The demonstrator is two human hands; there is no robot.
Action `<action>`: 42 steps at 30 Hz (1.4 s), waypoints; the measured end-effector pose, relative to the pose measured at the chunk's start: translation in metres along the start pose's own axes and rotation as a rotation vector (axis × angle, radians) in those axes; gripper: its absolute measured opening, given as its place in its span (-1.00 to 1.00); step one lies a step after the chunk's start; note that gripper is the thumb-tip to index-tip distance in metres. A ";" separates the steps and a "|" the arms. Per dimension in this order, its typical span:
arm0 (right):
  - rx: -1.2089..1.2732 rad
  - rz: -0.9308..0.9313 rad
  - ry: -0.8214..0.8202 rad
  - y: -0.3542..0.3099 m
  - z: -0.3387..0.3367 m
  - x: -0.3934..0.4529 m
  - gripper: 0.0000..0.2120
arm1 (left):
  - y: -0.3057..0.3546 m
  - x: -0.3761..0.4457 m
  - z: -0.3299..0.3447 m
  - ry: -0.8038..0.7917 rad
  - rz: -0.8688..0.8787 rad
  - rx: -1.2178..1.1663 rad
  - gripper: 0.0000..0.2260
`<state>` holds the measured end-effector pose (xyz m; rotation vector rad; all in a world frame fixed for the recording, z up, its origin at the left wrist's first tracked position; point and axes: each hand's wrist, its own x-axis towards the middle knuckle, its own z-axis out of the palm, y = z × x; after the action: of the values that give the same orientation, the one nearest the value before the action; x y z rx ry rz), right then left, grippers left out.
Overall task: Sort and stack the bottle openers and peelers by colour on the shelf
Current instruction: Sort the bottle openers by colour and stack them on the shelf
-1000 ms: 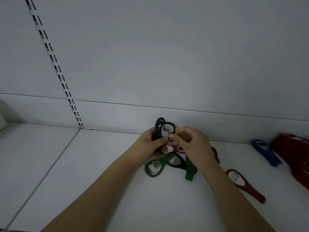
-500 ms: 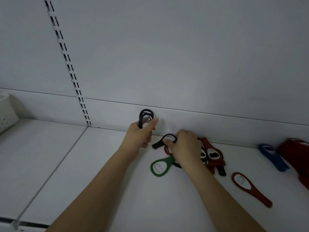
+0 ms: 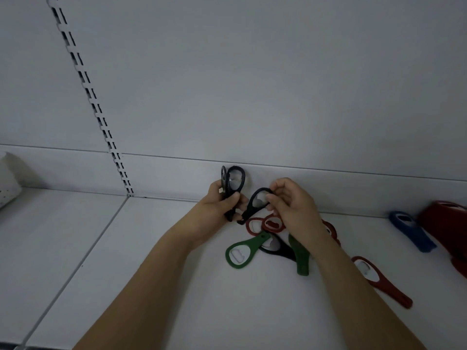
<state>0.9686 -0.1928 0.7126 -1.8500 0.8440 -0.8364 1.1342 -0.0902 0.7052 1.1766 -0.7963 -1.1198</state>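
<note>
My left hand (image 3: 217, 210) grips a small upright stack of black bottle openers (image 3: 233, 181), their rings sticking up above my fingers. My right hand (image 3: 293, 205) pinches the ring of one more black bottle opener (image 3: 255, 203), held just right of the stack with its handle pointing down-left. Below my hands on the white shelf (image 3: 151, 286) lies a mixed pile: a green opener (image 3: 242, 252), a second green opener (image 3: 300, 256), another black opener (image 3: 278, 248) and red openers (image 3: 265, 224). My right wrist hides part of the pile.
A lone red opener (image 3: 381, 282) lies to the right, with a blue opener (image 3: 412, 234) and dark red items (image 3: 447, 223) beyond it. A white perforated basket (image 3: 7, 185) stands at the far left. The slotted upright (image 3: 88, 92) runs up the back wall.
My right hand has lifted a black opener off the pile and brought it up beside the stack in my left hand. My left hand has come back toward the middle.
</note>
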 end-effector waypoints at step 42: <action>-0.113 0.145 -0.116 -0.028 -0.051 -0.013 -0.92 | -0.004 0.005 0.012 -0.082 -0.105 -0.165 -0.83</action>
<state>0.9251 -0.1951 0.7535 -1.8898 0.9554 -0.5962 1.1238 -0.0987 0.7037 1.0498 -0.6966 -1.3026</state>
